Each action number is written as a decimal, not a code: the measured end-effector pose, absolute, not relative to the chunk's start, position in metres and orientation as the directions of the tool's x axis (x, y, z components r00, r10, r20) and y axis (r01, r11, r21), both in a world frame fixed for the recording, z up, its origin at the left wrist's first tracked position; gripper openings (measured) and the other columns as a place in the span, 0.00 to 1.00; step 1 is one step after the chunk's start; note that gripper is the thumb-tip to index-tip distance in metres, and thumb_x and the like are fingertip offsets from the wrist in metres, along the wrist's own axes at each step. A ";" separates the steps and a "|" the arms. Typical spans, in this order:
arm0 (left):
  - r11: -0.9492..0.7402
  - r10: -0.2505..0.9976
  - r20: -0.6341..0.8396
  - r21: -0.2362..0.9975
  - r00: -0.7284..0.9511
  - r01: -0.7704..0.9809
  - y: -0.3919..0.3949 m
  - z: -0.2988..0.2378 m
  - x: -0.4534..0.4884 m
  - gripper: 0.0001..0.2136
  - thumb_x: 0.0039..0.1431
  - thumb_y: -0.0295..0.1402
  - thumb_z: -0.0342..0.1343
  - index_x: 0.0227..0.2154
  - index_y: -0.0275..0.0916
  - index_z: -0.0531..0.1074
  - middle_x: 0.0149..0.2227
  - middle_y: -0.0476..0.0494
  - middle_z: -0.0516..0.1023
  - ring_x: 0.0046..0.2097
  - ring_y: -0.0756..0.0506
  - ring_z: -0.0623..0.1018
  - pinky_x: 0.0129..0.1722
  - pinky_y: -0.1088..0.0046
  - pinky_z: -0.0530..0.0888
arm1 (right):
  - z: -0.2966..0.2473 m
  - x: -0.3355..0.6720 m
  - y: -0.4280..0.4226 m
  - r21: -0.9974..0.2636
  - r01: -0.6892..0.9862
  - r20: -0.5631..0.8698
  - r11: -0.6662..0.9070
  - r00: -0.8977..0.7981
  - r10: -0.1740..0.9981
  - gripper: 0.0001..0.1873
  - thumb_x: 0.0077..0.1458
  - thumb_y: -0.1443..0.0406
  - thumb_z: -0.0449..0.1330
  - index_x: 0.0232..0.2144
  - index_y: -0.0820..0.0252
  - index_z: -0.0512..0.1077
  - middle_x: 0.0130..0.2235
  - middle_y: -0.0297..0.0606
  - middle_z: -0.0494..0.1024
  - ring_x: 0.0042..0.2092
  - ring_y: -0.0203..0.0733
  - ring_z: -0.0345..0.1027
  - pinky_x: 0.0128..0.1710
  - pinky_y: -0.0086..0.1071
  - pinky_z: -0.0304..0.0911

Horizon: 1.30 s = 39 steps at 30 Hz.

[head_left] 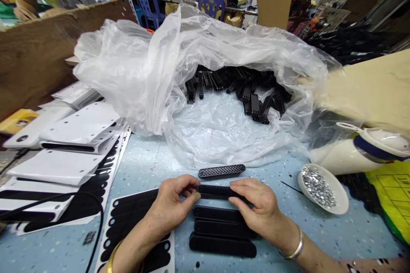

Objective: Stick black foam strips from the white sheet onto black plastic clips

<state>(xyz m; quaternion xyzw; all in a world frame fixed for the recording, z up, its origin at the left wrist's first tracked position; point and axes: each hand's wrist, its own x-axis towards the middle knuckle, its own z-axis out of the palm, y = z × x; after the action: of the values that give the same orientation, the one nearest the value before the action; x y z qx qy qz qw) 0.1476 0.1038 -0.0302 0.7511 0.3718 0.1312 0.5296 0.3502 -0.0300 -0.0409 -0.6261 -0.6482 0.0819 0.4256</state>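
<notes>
Left of the black strip (218,191) lies a sheet of black oval stickers (134,217). The left hand (171,204) pinches the strip's left end and the right hand (256,207) its right end, both closed on it just above the table (apparently pressing a sticker down, though that face is hidden). Setting it down calls for level ends. Counted: one grid-faced strip (221,171) just beyond it, three covered strips (221,227) just nearer, and one bowl (336,210) of silvery bits to its right.

Single head view: faces forward-down, close above left hand (171,204), right hand (256,208), table (150,158).
</notes>
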 end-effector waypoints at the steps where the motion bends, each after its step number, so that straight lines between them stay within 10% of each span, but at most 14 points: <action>1: -0.170 0.694 -0.195 0.891 0.693 0.421 0.104 -0.030 0.147 0.07 0.53 0.30 0.54 0.32 0.37 0.77 0.28 0.47 0.79 0.30 0.46 0.77 0.33 0.69 0.73 | -0.041 0.350 -0.030 -0.644 0.738 0.446 0.200 0.151 0.882 0.07 0.55 0.71 0.62 0.37 0.62 0.79 0.35 0.45 0.82 0.35 0.48 0.77 0.33 0.40 0.73; 39: -0.257 0.735 -0.069 0.892 0.674 0.372 0.106 -0.036 0.153 0.09 0.57 0.34 0.54 0.24 0.38 0.74 0.26 0.46 0.79 0.31 0.45 0.78 0.32 0.71 0.73 | -0.047 0.350 -0.027 -0.858 0.496 0.330 0.132 0.337 0.882 0.10 0.49 0.70 0.68 0.37 0.58 0.82 0.34 0.42 0.84 0.35 0.45 0.78 0.36 0.38 0.75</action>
<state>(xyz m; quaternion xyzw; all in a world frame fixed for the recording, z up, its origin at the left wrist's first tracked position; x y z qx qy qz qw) 0.1531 0.1057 -0.0359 0.7711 0.3589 0.1847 0.4925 0.3502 -0.0274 -0.0467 -0.6319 -0.5449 0.1859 0.5189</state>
